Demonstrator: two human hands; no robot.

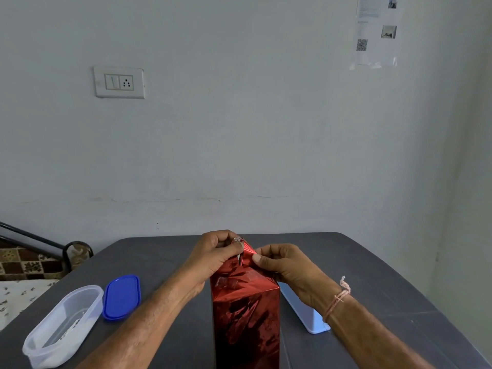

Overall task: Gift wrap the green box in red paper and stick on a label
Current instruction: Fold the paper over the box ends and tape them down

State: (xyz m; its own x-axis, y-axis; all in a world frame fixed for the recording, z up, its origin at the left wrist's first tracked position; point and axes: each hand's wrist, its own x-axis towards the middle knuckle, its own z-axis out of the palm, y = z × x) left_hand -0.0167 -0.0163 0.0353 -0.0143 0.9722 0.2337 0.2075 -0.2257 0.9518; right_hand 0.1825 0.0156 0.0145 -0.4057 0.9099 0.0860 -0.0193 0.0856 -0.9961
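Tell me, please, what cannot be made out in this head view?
- Green box: head view, wholly covered by the red paper; base cut by bottom edge.
- Top fold: head view, mostly hidden under the left hand and right hand pinching it.
- Clear container contents: head view, too blurred.
- Wall notice text: head view, too small.

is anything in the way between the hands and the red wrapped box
Nothing visible does. The left hand and right hand both pinch the red paper at the box's top end. The clear tub and blue lid lie off to the left, the pale blue case to the right, none between.
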